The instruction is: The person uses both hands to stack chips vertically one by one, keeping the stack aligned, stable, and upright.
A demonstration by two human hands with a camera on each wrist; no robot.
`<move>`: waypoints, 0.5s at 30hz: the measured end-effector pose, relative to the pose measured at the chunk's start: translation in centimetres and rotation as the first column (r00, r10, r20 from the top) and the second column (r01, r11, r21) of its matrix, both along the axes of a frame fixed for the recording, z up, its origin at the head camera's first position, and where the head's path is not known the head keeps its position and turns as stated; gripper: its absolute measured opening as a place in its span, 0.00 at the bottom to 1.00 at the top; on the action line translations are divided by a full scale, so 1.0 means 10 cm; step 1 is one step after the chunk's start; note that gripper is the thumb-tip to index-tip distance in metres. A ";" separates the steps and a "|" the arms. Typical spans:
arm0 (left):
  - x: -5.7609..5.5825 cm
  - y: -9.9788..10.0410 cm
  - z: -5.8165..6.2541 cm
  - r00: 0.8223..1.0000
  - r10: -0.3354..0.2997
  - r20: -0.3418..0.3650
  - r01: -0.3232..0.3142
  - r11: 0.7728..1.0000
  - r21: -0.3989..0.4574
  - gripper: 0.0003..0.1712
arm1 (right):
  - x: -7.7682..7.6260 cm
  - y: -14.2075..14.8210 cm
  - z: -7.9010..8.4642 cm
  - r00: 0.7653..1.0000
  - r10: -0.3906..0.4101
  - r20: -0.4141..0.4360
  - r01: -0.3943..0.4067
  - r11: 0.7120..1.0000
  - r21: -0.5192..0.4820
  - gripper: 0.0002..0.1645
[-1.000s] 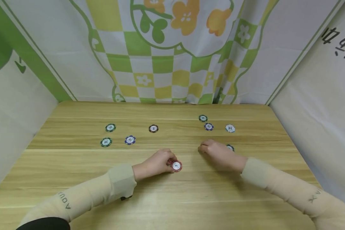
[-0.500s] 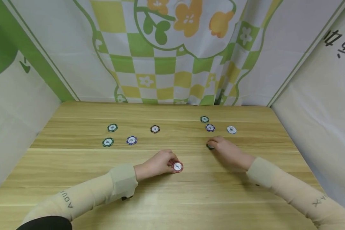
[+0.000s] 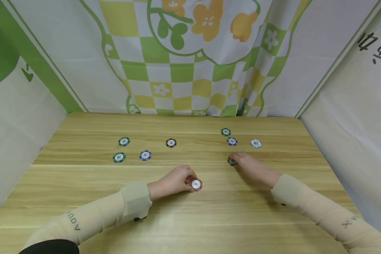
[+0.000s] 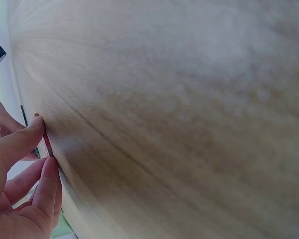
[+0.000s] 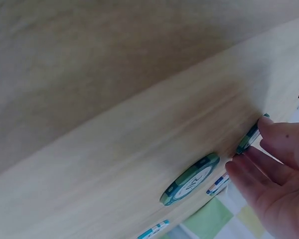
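In the head view my left hand [image 3: 177, 180] pinches a red poker chip [image 3: 196, 184] marked 5 by its edge, near the middle of the table. The left wrist view shows thumb and fingertips on opposite edges of this red chip [image 4: 47, 143]. To the right, my right hand [image 3: 252, 166] pinches a dark green poker chip [image 3: 231, 162], partly covered by its fingers. In the right wrist view the green chip [image 5: 249, 137] is between thumb and fingers. Another green poker chip [image 5: 191, 179] lies on the table beside that hand; in the head view the hand hides it.
On the wooden table [image 3: 190, 225], two green chips, one of them a green 20 chip [image 3: 119, 157], and a blue chip [image 3: 145, 155] lie left. A black chip [image 3: 171, 143] lies mid-back. Back right are a green chip [image 3: 226, 132], a blue chip [image 3: 232, 141] and a light-blue chip [image 3: 255, 143].
My right hand has shifted right, and a green chip now shows at its fingertips. The green chip beside its wrist is now hidden. My left hand keeps holding the red chip in place.
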State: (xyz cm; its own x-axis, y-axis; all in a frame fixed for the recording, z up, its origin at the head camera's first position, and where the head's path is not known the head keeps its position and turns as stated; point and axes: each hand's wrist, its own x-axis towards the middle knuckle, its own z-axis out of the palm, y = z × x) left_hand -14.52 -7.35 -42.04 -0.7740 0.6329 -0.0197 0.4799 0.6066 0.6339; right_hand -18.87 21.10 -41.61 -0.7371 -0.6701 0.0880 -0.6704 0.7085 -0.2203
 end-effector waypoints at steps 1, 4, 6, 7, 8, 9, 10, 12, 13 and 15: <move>0.00 0.00 0.00 1.000 0.001 -0.001 -0.001 1.000 -0.002 0.17 | 0.00 -0.01 0.01 1.000 -0.010 0.014 0.010 1.000 -0.005 0.18; 0.00 0.00 -0.01 1.000 -0.002 -0.004 0.002 1.000 -0.001 0.17 | 0.00 -0.03 0.03 0.998 -0.038 0.058 0.039 0.999 -0.023 0.19; -0.01 0.00 -0.02 1.000 -0.004 -0.002 0.004 1.000 0.004 0.17 | -0.01 -0.03 0.05 0.996 -0.044 0.076 0.046 0.999 -0.026 0.19; -0.01 0.00 -0.03 1.000 -0.005 -0.003 0.005 1.000 0.007 0.16 | -0.02 -0.04 0.06 0.996 -0.041 0.079 0.044 0.999 -0.027 0.20; -0.02 -0.01 -0.04 1.000 -0.006 -0.001 0.006 1.000 0.012 0.16 | -0.02 -0.04 0.07 0.995 -0.044 0.090 0.046 0.999 -0.026 0.20; -0.02 -0.01 -0.04 1.000 -0.010 -0.003 0.010 1.000 0.019 0.16 | -0.03 -0.04 0.07 0.995 -0.042 0.093 0.044 0.999 -0.022 0.21; -0.02 -0.01 -0.05 1.000 -0.015 -0.008 0.015 0.999 0.028 0.16 | -0.04 -0.03 0.07 0.994 -0.042 0.099 0.044 0.999 -0.017 0.21; -0.02 -0.02 -0.05 1.000 -0.020 -0.009 0.020 0.999 0.040 0.16 | -0.06 -0.03 0.07 0.992 -0.045 0.119 0.047 0.999 -0.010 0.21; -0.05 -0.03 -0.11 0.999 -0.039 -0.035 0.041 0.998 0.056 0.16 | -0.07 -0.03 0.06 0.990 -0.049 0.131 0.051 0.999 -0.011 0.21; -0.05 -0.04 -0.11 0.998 -0.048 -0.035 0.050 0.996 0.068 0.16 | -0.08 -0.02 0.07 0.985 -0.057 0.162 0.062 0.998 -0.022 0.20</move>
